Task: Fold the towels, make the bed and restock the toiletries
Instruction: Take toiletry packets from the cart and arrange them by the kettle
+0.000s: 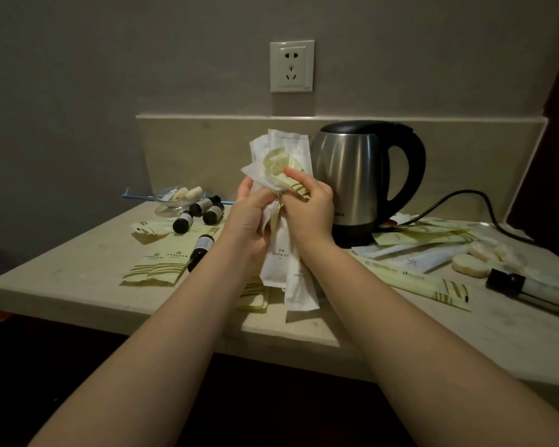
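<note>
One countertop (62, 279): front edge crosses mid-frame; bare room at lower left, loose packets (413, 280) strewn at right.
Kettle (346, 175): centre right, just behind the hands.
Dental kit packets (279, 262): upright bundle, frame centre, above the counter.
Left hand (249, 221): fingers wrapped round the bundle.
Right hand (310, 204): pinches a pale green sachet (279, 162) against it.

A single wide-angle camera worn on the person's head gives the view, facing forward and tilted down. It sits close: both bare forearms run in from the bottom edge and meet at mid-frame, where the left hand (247, 222) and right hand (309, 208) grip the white packets (279, 264). The bench (78, 279) spreads below and to both sides of the fingers (299, 181). The kettle (352, 175) stands just beyond them to the right, and the wall socket (291, 66) sits above and behind.
</note>
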A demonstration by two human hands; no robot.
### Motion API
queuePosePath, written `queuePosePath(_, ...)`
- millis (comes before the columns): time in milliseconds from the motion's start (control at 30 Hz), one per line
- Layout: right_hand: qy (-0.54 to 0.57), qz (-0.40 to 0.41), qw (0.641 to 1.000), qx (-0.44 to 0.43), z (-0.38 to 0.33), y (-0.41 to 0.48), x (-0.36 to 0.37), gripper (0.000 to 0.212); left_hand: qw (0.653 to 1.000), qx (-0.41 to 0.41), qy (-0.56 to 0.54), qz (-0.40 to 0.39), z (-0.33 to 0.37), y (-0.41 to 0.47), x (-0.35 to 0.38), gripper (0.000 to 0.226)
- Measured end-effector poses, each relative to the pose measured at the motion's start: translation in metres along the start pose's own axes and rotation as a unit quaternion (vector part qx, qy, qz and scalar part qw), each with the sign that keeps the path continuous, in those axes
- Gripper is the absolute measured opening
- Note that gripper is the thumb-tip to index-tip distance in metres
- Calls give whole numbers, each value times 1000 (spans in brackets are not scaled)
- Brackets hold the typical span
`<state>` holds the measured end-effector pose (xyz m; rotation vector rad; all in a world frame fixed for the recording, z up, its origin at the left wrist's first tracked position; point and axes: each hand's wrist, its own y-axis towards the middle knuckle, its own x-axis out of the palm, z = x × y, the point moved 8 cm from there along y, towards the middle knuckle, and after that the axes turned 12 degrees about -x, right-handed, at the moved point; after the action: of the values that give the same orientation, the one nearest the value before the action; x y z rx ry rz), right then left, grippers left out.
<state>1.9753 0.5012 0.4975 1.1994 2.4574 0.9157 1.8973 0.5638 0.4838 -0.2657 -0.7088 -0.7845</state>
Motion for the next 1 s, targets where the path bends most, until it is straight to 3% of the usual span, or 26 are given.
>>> queuePosePath(367, 50, -32, 997, -41, -81, -4, 22, 33, 991, 126, 16, -30, 57, -63, 37, 57)
queuePosePath(633, 68, -79, 993, -61, -127, -61, 13, 30, 983, 177, 45, -3, 55, -150, 43, 48)
queuePosePath(767, 86, -125, 986, -72, -155, -119, 1, 29, 973, 215, 36, 72, 35, -216, 38, 36)
queuePosePath(1000, 118, -232, 964, -45, -198, -247, 6, 34, 943, 229, 23, 240, 1, -357, -5, 44)
